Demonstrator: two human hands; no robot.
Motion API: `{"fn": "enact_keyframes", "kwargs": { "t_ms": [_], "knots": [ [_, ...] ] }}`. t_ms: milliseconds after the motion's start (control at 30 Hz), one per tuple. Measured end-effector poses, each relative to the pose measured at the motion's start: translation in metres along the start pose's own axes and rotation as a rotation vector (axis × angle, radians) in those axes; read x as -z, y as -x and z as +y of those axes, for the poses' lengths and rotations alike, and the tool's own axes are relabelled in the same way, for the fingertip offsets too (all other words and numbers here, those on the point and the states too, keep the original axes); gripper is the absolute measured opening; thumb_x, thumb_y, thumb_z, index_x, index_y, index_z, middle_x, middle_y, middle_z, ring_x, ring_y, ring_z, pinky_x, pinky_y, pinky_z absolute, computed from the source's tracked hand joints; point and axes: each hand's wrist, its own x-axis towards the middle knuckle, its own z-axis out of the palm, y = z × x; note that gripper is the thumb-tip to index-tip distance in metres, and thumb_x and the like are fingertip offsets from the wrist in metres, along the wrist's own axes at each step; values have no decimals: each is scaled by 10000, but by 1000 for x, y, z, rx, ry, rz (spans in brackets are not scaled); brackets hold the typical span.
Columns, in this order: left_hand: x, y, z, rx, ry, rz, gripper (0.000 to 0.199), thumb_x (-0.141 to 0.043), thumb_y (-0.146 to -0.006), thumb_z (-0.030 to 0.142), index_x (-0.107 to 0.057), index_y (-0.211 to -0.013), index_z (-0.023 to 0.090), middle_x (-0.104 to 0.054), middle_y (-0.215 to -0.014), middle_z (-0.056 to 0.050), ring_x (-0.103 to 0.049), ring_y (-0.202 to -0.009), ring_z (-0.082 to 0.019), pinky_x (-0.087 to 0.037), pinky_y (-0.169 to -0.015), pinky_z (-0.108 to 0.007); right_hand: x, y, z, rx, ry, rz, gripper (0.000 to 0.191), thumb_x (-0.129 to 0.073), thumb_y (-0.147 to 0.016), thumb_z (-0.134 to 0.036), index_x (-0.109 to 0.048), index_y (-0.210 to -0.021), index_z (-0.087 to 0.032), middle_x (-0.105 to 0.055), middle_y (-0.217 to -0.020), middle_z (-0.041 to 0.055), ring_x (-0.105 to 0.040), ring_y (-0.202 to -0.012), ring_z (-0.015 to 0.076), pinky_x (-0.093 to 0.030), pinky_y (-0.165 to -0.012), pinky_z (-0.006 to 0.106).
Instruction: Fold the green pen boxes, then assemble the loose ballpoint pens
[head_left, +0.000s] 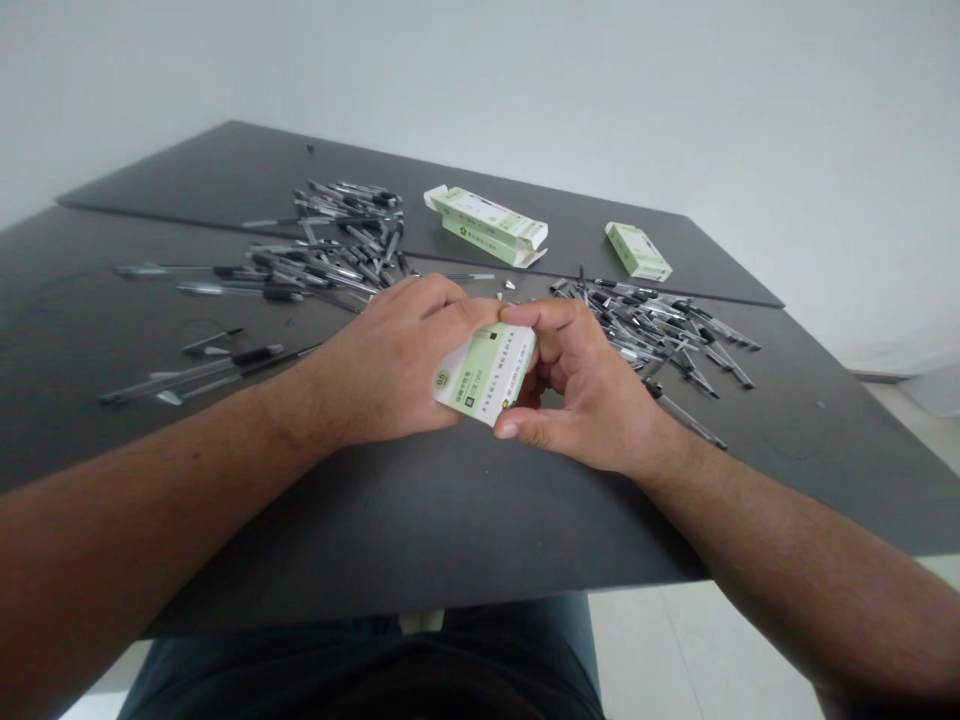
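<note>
A small green and white box [487,372] with printed text is held between my hands above the dark table [420,530]. My left hand [409,360] wraps over the box's left side, its fingers mostly hidden behind it. At the right side, my right hand [581,385] grips the box with the thumb on its lower corner and the index finger along the top. A pile of pens [330,260] lies beyond my left hand, and another pile of pens [652,325] lies beyond my right hand.
An open green and white box [491,228] lies at the back middle, flaps out. Another green box [638,251] sits to its right. Several loose pens [217,375] lie at the left by my forearm. A seam crosses the table behind the piles.
</note>
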Motion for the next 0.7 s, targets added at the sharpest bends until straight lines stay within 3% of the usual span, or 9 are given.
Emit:
{"fn": "enact_keyframes", "kwargs": {
  "t_ms": [167,367,700],
  "knots": [
    [1,-2,3,40,49,-36,698,-867,-1009,505,-690,-1656,309,-795,-1402,-140,-760,-1348,-397,-649,-1210,-569,-1,3,0,27,46,30,866,-1167,-905,-538,-570,-1502,-349,-766,-1163,10,-766,-949,233,-645,-773,366],
    [-1,-2,5,25,38,-12,670,-843,-1021,436,-690,-1652,270,-793,-1392,-153,-755,-1346,-396,-648,-1214,-572,-1,4,2,36,56,48,736,-1082,-1012,-570,-592,-1509,-336,-758,-1166,13,-749,-948,221,-635,-810,366],
    [1,0,1,-6,36,-19,728,-856,-1024,499,-641,-1672,244,-771,-1449,-170,-747,-1363,-398,-644,-1228,-594,1,1,9,61,36,-21,918,-1177,-895,-564,-529,-1508,-347,-775,-1175,-6,-811,-974,221,-676,-761,334]
  ]
}}
